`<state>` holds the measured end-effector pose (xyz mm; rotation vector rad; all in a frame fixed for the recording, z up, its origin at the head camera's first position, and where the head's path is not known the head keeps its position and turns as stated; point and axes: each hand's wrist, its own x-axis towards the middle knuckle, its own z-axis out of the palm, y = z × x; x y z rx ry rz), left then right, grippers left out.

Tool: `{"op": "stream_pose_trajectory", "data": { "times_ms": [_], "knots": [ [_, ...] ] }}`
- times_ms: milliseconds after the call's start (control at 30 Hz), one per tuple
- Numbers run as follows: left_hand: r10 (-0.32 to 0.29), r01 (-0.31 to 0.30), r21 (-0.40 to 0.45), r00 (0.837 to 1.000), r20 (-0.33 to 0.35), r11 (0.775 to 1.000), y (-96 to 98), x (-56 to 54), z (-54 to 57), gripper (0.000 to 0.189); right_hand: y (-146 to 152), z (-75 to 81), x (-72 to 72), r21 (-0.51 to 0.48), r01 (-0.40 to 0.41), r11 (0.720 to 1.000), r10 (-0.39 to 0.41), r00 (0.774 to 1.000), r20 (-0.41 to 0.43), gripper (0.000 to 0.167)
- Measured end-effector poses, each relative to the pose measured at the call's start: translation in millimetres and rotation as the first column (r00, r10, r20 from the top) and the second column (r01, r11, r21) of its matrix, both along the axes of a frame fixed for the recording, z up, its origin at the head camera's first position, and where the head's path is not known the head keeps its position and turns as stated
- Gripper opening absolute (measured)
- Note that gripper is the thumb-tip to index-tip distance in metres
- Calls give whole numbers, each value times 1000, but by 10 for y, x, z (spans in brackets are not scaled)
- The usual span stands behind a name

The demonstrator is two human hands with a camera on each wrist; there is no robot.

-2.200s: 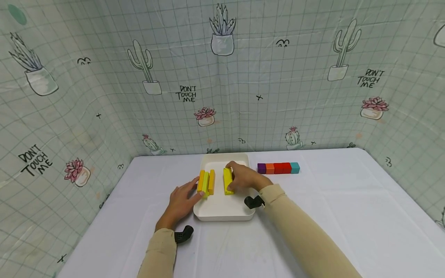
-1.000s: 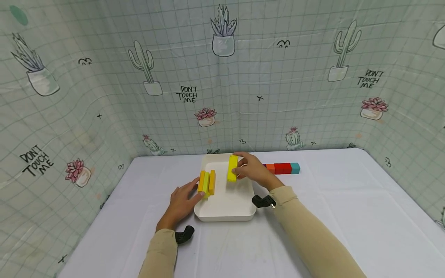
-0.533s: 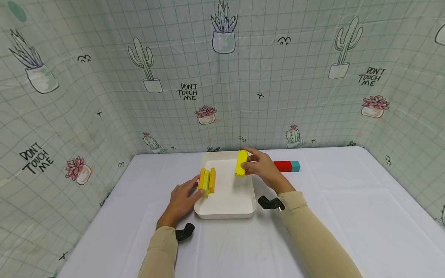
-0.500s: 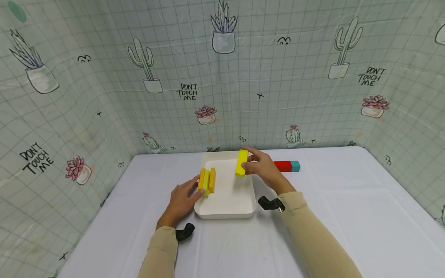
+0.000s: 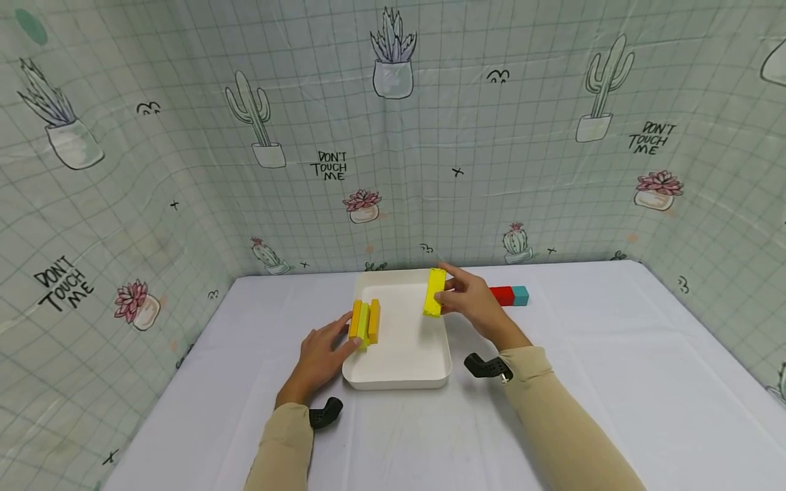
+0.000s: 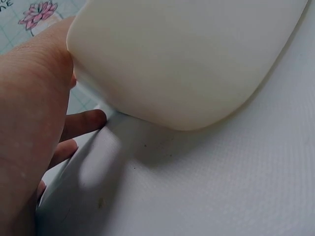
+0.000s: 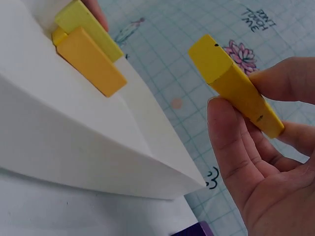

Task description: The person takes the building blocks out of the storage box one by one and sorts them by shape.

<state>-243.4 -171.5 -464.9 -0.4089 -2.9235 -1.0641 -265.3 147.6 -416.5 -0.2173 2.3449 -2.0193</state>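
In the head view, my right hand (image 5: pixel 475 303) pinches a long yellow block (image 5: pixel 434 292) between thumb and fingertips, raised above the right side of the white tray (image 5: pixel 396 375). The right wrist view shows this yellow block (image 7: pixel 236 93) with small dark marks on it. At the tray's left edge rests my left hand (image 5: pixel 321 358), thumb over the rim and fingers along the outer wall. Beside that thumb, inside the tray, lie an orange-yellow block (image 5: pixel 355 319), a yellow-green block (image 5: pixel 364 324) and another orange-yellow block (image 5: pixel 374 320). The left wrist view shows mostly the tray's outer wall (image 6: pixel 187 64).
Behind my right hand, a row of cubes is partly covered; red (image 5: pixel 502 296) and teal (image 5: pixel 520 295) ones show. A purple cube (image 7: pixel 194 230) peeks into the right wrist view. A white cloth (image 5: pixel 614 382) covers the table, and a patterned curtain (image 5: pixel 424 136) surrounds it.
My right hand has lifted the yellow block off the tray floor and carried it rightwards to the tray's right rim, covering more of the cube row. The left hand has stayed put.
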Motion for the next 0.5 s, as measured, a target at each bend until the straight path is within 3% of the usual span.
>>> {"op": "stream_pose_trajectory", "data": {
  "times_ms": [500],
  "knots": [
    [9, -9, 2, 1000, 17, 1000, 7, 0, 13, 67, 235, -22, 53, 11, 10, 1000, -10, 1000, 6, 72]
  ]
}}
